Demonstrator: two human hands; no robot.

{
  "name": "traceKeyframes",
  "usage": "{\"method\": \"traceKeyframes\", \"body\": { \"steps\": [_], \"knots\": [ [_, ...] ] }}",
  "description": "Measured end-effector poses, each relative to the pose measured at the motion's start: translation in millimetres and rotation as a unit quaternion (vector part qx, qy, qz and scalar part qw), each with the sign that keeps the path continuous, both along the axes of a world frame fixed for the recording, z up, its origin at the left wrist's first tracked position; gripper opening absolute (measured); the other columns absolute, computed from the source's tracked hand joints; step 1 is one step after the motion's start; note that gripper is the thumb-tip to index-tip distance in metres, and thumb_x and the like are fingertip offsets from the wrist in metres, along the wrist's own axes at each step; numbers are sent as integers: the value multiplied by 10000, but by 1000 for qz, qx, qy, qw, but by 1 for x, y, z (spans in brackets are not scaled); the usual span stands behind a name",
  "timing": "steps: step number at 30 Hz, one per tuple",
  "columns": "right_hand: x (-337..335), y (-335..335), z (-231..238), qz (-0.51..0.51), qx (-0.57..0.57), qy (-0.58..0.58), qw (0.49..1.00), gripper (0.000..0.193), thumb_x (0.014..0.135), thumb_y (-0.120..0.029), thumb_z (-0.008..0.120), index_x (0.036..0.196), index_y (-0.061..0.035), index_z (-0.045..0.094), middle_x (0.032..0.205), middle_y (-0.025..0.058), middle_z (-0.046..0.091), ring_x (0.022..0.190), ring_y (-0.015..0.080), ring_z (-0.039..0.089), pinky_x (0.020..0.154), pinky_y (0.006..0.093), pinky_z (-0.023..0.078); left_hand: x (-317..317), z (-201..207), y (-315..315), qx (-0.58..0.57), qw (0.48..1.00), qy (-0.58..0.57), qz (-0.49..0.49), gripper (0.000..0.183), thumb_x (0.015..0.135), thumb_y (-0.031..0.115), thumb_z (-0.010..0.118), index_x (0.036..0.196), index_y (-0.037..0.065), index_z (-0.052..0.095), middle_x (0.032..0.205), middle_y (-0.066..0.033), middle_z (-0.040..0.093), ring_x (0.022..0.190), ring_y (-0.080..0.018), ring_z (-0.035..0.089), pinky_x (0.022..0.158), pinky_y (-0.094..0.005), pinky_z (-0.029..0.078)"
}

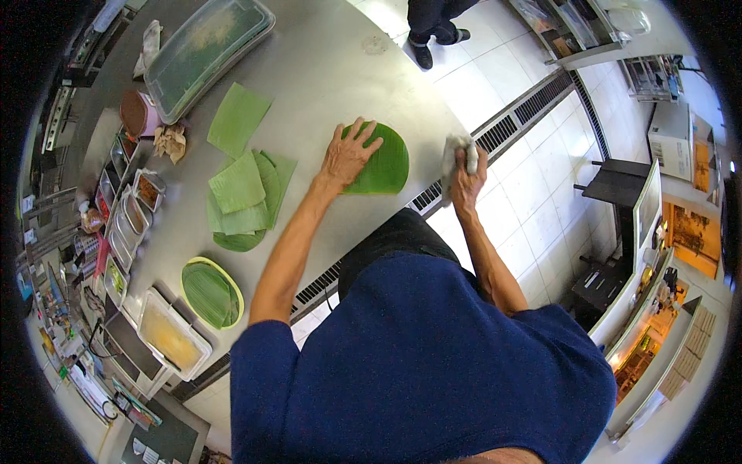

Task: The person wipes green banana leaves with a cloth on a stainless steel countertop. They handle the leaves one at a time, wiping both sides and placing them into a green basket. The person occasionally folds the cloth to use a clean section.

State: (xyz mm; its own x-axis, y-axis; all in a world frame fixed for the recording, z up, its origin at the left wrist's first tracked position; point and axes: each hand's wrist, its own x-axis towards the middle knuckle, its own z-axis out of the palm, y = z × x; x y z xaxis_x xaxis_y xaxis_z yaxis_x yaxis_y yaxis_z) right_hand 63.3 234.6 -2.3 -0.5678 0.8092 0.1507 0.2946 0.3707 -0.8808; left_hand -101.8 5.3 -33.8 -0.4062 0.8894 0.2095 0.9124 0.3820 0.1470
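My left hand lies with spread fingers on a rounded piece of green banana leaf on the steel counter. Off to the right, past the counter's edge, my right hand grips a crumpled whitish cloth. Left of my left arm is a loose stack of cut banana leaf pieces, some square and some rounded. A single leaf square lies just beyond that stack. Nearer me, an oval pale-rimmed dish holds more rounded leaf pieces.
A large lidded plastic container stands at the far left, near a crumpled brown paper or cloth. Small food containers line the counter's left side, and a white tub sits nearer. Another person's legs show beyond the counter.
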Motion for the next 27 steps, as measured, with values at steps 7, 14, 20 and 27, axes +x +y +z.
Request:
{"method": "traceKeyframes", "body": {
  "steps": [7, 14, 20, 27],
  "knots": [
    [79, 29, -2, -93, -75, -20, 993, 255, 979, -265, 692, 1120, -60, 636, 911, 19, 620, 826, 115, 543, 725, 264, 479, 21, 17, -22, -174, 961, -76, 200, 525, 914, 274, 663, 1379, 59, 552, 1121, -149, 667, 1091, -317, 610, 940, -577, 417],
    [30, 26, 1, 78, 37, -45, 995, 278, 902, -214, 745, 1145, -104, 672, 1074, 111, 676, 964, 276, 663, 836, 377, 534, 116, 7, -16, -97, 896, -232, 365, 521, 834, 390, 751, 1159, 25, 571, 895, -173, 692, 845, -357, 675, 744, -539, 479],
    [-74, -65, 20, 431, 251, -75, 863, 282, 878, -293, 723, 1136, -182, 692, 1044, 92, 654, 903, 280, 674, 726, 381, 574, 123, -6, -17, -3, 903, -218, 371, 559, 794, 380, 799, 1125, 5, 550, 961, -180, 662, 843, -352, 679, 680, -488, 534],
    [-152, -100, -50, 591, 353, -111, 717, 318, 890, -178, 589, 1205, -209, 608, 1147, 159, 584, 1017, 334, 652, 824, 469, 551, 129, -4, -15, -58, 860, -296, 411, 574, 820, 413, 771, 1160, 3, 556, 1047, -191, 625, 882, -374, 692, 701, -491, 552]
  ]
}}
